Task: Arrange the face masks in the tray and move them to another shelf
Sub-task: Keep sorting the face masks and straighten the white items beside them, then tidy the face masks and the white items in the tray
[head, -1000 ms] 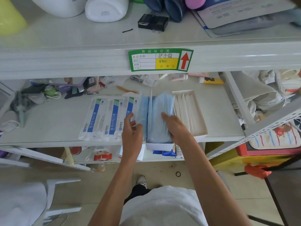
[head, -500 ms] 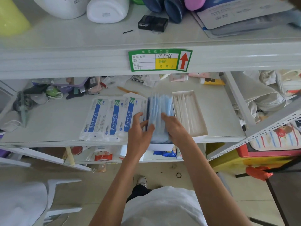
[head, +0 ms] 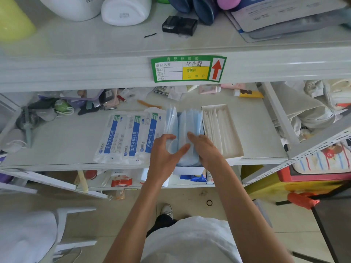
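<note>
A stack of blue face masks [head: 187, 122] stands on edge in a white tray [head: 188, 170] at the front of the middle shelf. My left hand [head: 164, 154] grips the left part of the stack, thumb and fingers curled round it. My right hand [head: 206, 149] lies against the stack's right side, fingers pressing the masks. Three packaged masks [head: 131, 137] with blue labels lie flat just left of the tray. A second white tray [head: 223, 130] with white sleeves sits right of the blue masks.
Clutter lines the back of the middle shelf [head: 57, 145]: a brush [head: 26, 120], tubes [head: 247, 93], small items. The upper shelf [head: 95, 44] holds white containers, a black box [head: 179, 25] and papers. A price label [head: 188, 68] is on its edge. A chair [head: 38, 234] stands lower left.
The spread-apart masks have been pushed together into a tighter stack in the tray. My left hand moved right, from the packaged masks onto the stack.
</note>
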`<act>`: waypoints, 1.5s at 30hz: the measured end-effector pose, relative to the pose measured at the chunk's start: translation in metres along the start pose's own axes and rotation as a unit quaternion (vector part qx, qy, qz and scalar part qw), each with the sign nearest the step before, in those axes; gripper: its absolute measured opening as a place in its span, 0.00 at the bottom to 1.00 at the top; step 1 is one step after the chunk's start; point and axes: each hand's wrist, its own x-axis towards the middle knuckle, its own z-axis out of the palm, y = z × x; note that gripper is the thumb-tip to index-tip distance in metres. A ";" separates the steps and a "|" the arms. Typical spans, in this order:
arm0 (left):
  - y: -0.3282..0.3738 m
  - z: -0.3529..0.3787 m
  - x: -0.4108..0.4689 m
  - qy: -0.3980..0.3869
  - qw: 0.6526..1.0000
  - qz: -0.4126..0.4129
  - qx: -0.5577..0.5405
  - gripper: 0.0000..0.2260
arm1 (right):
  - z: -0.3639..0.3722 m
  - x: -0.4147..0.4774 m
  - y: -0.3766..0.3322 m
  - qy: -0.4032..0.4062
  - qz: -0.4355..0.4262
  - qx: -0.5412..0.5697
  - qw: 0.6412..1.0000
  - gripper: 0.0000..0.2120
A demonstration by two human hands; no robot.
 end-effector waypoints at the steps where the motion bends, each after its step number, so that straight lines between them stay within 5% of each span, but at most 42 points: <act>1: 0.001 0.001 0.000 -0.004 1.000 -0.005 0.012 0.25 | -0.001 0.004 0.002 0.002 -0.003 -0.002 1.000 0.10; 7: -0.004 -0.005 0.003 0.022 0.999 0.022 0.026 0.10 | -0.001 0.006 0.006 0.007 -0.015 0.002 1.000 0.10; 13: 0.000 -0.008 0.001 0.058 0.994 -0.053 -0.077 0.07 | -0.001 0.004 0.002 0.024 -0.019 -0.046 0.998 0.14; 18: 0.000 -0.008 0.005 0.071 0.984 -0.086 -0.137 0.05 | 0.003 0.002 -0.004 0.073 -0.064 -0.226 0.969 0.18; 24: 0.003 -0.008 0.004 0.110 0.993 0.014 -0.044 0.06 | 0.010 0.001 -0.004 0.086 -0.124 -0.340 0.928 0.20; 30: 0.022 -0.009 -0.007 0.168 0.981 0.099 0.003 0.05 | 0.006 -0.011 -0.018 0.184 -0.242 -0.324 0.896 0.18; 32: 0.030 -0.008 -0.008 0.158 0.981 0.109 -0.001 0.07 | 0.004 -0.010 -0.020 0.175 -0.223 -0.338 0.897 0.11; 36: 0.041 -0.010 -0.012 0.155 0.980 0.122 -0.033 0.05 | 0.002 -0.007 -0.017 0.126 -0.158 -0.391 0.898 0.13; 40: 0.047 -0.011 -0.014 0.130 0.984 0.094 -0.079 0.06 | 0.003 -0.017 -0.020 0.221 -0.275 -0.312 0.882 0.17; 43: 0.052 -0.003 -0.014 0.098 0.986 0.114 -0.079 0.07 | 0.001 -0.039 -0.038 0.114 -0.263 -0.239 0.928 0.34; 45: 0.056 0.004 -0.014 0.057 0.986 0.145 -0.062 0.05 | -0.001 -0.051 -0.045 0.038 -0.236 -0.236 0.942 0.31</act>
